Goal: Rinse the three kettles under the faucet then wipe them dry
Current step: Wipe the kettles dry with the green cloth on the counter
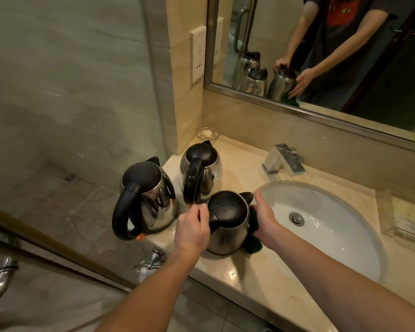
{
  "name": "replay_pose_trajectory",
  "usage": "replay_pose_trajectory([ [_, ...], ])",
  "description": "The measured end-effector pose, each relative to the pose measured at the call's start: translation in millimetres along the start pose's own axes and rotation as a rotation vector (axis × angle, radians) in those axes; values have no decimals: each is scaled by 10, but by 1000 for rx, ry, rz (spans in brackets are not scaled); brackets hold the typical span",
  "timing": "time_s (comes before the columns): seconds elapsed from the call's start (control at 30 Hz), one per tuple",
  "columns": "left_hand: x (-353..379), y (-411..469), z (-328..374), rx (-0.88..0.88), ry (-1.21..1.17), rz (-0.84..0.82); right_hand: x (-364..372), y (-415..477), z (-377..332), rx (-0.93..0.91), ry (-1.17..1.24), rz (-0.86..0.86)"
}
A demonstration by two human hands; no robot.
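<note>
Kettles, three of them, steel-bodied with black lids and handles, stand close together at the left end of the counter [249, 271]. The left kettle [144, 180] sits by the counter's edge with its looped handle toward the camera. The near kettle [228, 212] stands just beside the sink's rim, water drops on its lid. The back kettle [202, 164] is behind both, also beaded with drops. The left hand [192, 230] has its fingers curled round the near kettle's handle. The right hand [265, 219] lies with fairly straight fingers against that kettle's far side, pressing a green cloth [254, 243] to the steel.

A wide mirror [273, 32] above reflects the kettles and both arms. The counter is cream marble. A white oval sink [333, 236] is set into it, with a square chrome faucet [283, 159] behind and a small glass dish [207, 134] in the corner.
</note>
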State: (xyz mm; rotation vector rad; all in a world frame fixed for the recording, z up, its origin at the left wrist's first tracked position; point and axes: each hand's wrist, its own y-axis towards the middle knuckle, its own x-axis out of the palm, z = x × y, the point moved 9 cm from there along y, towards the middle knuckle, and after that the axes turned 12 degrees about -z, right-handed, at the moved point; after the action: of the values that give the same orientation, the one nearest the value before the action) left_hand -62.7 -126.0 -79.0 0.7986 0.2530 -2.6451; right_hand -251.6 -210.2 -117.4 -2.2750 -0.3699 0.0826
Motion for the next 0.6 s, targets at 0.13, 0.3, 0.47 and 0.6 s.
replay_pose_trajectory([
  [0.13, 1, 7, -24, -33, -12, -6, -2, 71, 2, 41, 18, -34],
  [0.3, -114, -151, 91, -173, -14, 170, -74, 33, -122, 20, 37, -23],
  [0.47, -75, -183, 78, -402, -160, 321, -73, 21, -300, -38, -13, -34],
  [0.6, -109, -116, 46, -424, -109, 325, -77, 87, -446, -86, -70, -43],
])
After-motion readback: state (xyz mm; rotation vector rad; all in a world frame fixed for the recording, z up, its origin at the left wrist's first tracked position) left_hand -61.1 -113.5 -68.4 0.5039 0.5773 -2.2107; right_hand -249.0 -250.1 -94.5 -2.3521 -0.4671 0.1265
